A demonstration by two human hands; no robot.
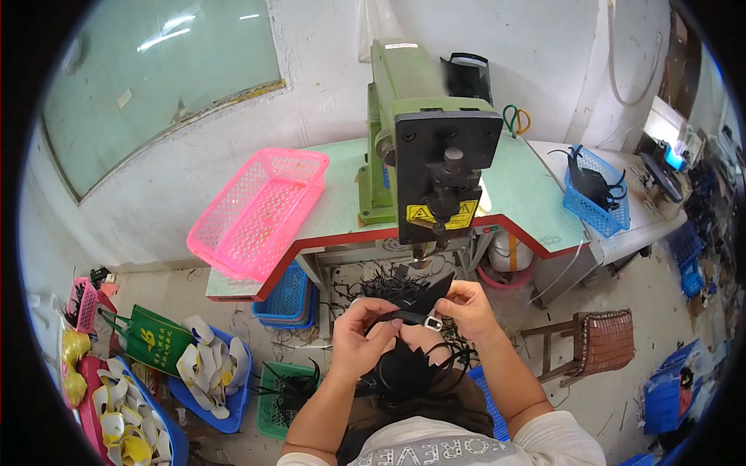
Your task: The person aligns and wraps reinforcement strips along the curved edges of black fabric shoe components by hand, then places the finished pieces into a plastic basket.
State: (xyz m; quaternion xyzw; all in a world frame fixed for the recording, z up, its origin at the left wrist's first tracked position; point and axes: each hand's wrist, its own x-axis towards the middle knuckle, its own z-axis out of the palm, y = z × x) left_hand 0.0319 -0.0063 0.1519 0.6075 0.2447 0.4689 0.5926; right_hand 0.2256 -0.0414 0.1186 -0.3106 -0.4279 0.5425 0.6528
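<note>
My left hand pinches one end of a black strap below the head of a green press machine. At the strap's other end is a silver buckle, beside the fingers of my right hand. A pointed black piece rises between the hands, close to my right fingertips. On my lap lies a heap of black pieces with thin straps. More black strips are piled beyond my hands.
A pink basket stands on the green table at the left. On the right are a blue basket of black pieces and a wooden stool. Green-handled scissors lie behind. A green basket and blue bins stand on the floor.
</note>
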